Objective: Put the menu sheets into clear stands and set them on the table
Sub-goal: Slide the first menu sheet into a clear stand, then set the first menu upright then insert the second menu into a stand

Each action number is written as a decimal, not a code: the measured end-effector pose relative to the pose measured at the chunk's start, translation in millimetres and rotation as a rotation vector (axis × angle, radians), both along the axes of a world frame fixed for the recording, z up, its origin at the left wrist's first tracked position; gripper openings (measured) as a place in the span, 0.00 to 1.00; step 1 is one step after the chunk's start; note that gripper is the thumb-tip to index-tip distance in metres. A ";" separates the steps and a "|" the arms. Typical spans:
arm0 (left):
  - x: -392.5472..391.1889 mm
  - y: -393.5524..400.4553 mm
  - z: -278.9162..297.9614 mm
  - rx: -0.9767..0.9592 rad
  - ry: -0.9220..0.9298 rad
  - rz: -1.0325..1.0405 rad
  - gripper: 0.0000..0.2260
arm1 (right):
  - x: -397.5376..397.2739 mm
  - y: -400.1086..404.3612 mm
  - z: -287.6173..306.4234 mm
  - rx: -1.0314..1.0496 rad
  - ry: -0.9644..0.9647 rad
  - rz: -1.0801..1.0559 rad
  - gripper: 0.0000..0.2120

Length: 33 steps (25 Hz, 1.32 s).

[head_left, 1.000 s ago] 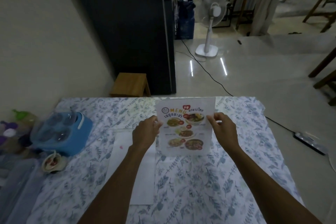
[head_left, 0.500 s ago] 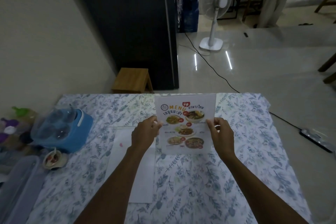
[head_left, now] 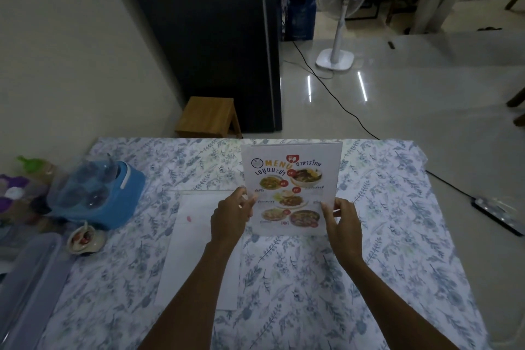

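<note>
A colourful menu sheet inside a clear stand point(head_left: 291, 176) is upright over the far middle of the table point(head_left: 397, 236), which wears a floral cloth. My left hand point(head_left: 231, 214) pinches its left edge and my right hand point(head_left: 342, 221) pinches its right edge, both low on the sheet. The stand's bottom is at or just above the cloth; I cannot tell if it touches. A blank white sheet point(head_left: 199, 250) lies flat on the cloth under my left forearm.
A blue container with a clear lid point(head_left: 96, 196) and a small bowl point(head_left: 85, 239) sit at the table's left, beside a clear plastic box point(head_left: 28, 278). Beyond the far edge are a wooden stool point(head_left: 208, 115), a dark cabinet point(head_left: 216, 37), a standing fan point(head_left: 341, 23) and a floor cable.
The view has tilted and moved closer. Both hands have slid lower along the menu's side edges, and the menu stands a little nearer the table's far edge.
</note>
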<state>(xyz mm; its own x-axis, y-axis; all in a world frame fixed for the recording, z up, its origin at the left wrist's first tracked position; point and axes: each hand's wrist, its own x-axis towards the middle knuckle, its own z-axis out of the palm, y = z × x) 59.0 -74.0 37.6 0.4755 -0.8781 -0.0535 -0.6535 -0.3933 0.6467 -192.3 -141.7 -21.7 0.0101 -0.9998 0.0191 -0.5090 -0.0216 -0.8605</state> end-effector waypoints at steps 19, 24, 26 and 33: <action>-5.5 43.0 -86.0 0.280 -0.019 -0.100 0.15 | -1.5 37.0 -29.3 0.185 0.155 -0.049 0.12; -2.6 45.1 -86.1 0.291 0.002 -0.156 0.15 | 3.1 47.6 -39.6 0.228 0.327 -0.092 0.13; -0.8 49.4 -79.8 0.334 0.062 -0.155 0.14 | 6.1 49.5 -36.0 0.267 0.375 -0.089 0.13; 46.9 98.5 -65.4 0.356 -0.017 -0.170 0.21 | 50.5 107.9 -34.8 0.339 0.345 -0.095 0.23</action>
